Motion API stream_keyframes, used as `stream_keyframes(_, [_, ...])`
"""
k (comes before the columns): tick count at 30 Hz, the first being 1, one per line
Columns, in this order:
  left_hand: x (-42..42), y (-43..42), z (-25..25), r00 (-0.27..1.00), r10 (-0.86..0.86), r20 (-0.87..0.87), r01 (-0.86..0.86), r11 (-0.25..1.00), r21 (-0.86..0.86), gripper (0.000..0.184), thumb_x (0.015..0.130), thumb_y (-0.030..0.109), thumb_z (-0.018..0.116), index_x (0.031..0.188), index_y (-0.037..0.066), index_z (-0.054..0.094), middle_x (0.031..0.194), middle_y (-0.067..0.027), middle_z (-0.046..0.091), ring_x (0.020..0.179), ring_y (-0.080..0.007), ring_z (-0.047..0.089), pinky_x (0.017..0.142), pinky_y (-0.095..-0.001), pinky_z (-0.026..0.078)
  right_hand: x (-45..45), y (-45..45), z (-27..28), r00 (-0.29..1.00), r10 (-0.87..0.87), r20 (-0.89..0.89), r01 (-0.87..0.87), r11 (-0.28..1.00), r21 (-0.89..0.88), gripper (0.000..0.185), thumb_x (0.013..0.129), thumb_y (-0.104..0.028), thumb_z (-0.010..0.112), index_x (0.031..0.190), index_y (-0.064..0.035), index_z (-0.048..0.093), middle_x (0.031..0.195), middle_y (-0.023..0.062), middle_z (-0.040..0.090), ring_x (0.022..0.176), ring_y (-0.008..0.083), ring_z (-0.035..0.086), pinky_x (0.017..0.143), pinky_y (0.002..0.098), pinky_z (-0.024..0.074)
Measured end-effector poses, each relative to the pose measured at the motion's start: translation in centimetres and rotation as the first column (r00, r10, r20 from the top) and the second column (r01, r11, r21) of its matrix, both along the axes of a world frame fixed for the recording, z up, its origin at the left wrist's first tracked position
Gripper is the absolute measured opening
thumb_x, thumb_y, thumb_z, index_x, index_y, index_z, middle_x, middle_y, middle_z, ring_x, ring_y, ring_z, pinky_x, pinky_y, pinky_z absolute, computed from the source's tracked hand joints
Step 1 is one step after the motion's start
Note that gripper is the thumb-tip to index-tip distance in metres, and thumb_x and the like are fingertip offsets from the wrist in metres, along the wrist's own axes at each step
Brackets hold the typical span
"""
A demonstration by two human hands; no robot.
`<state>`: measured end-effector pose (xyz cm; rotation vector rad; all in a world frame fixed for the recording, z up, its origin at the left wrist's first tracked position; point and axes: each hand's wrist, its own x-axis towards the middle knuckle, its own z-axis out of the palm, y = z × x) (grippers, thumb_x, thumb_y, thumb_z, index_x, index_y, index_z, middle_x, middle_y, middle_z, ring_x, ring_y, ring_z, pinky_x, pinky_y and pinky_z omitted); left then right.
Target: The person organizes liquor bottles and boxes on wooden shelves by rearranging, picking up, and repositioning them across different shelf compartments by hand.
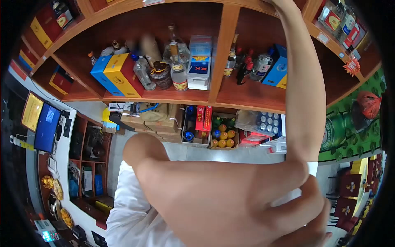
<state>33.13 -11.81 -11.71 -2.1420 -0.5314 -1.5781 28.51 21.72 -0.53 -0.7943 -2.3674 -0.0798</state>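
Note:
My left arm lies large across the front of the head view. At its right end is my left hand (302, 208), fingers curled beside white cloth (313, 168) near the bend of my right arm. What those fingers hold, if anything, is hidden. My right forearm (304, 94) rises steeply in front of the wooden shelf (193, 99), and its hand is cut off by the top edge. Glass bottles (178, 74), a blue, yellow and red box (123, 76) and a blue and white carton (200, 61) stand on the shelf, apart from my hands.
Under the shelf are cardboard boxes (166, 123), a carton of orange-capped bottles (223, 134) and wrapped cans (267, 123). A counter with a blue monitor (47, 123) runs along the left. Dark red chairs (345, 207) stand at right, below a green leafy panel (341, 152).

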Motion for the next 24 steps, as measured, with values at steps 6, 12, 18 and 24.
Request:
stream_keyframes(6, [1.8, -0.3, 0.8, 0.991, 0.015, -0.134, -0.024, 0.998, -0.063, 0.018, 0.086, 0.025, 0.078, 0.089, 0.009, 0.072, 0.087, -0.0071, 0.067, 0.081, -0.0201, 0.065, 0.07, -0.0337, 0.053, 0.5, -1.1, -0.1, 1.0, -0.002, -0.027, 0.001, 1.0, -0.027, 0.032, 0.086, -0.033, 0.07, 0.082, -0.002, 0.076, 0.079, 0.0209, 0.073, 0.07, 0.0329, 0.07, 0.071, 0.0439, 0.0557])
stream_keyframes(12, [-9.7, 0.8, 0.8, 0.934, -0.145, -0.327, 0.023, 0.937, -0.348, 0.024, 0.08, 0.021, 0.081, 0.09, 0.005, 0.066, 0.099, -0.0064, 0.067, 0.085, -0.0255, 0.067, 0.072, -0.0347, 0.055, 0.7, -1.2, 0.0, 0.997, -0.05, 0.05, 0.051, 0.998, -0.027, 0.033, 0.09, -0.033, 0.067, 0.085, -0.0023, 0.074, 0.078, 0.0196, 0.072, 0.073, 0.0315, 0.07, 0.072, 0.0441, 0.0553])
stream_keyframes(18, [-22.1, -2.5, -22.4, 0.849, 0.525, 0.063, -0.188, 0.41, -0.892, 0.018, 0.088, 0.014, 0.08, 0.084, 0.001, 0.069, 0.078, -0.0105, 0.07, 0.071, -0.0229, 0.067, 0.067, -0.0361, 0.053, 0.8, -1.0, -0.3, 0.994, -0.088, 0.064, 0.092, 0.994, -0.058, 0.032, 0.088, -0.044, 0.068, 0.093, -0.0145, 0.08, 0.097, 0.0166, 0.076, 0.096, 0.0377, 0.072, 0.088, 0.0476, 0.0576])
stream_keyframes(24, [-24.6, -25.5, -59.4, 0.516, 0.552, -0.656, -0.571, -0.349, -0.743, 0.034, 0.083, 0.035, 0.076, 0.081, 0.001, 0.076, 0.075, -0.019, 0.073, 0.07, -0.0352, 0.072, 0.067, -0.0448, 0.057, 0.7, -2.1, -0.1, 0.989, -0.118, 0.087, 0.125, 0.989, -0.082, 0.031, 0.086, -0.042, 0.064, 0.095, -0.0167, 0.08, 0.101, 0.0147, 0.076, 0.099, 0.0364, 0.072, 0.091, 0.0487, 0.0571])
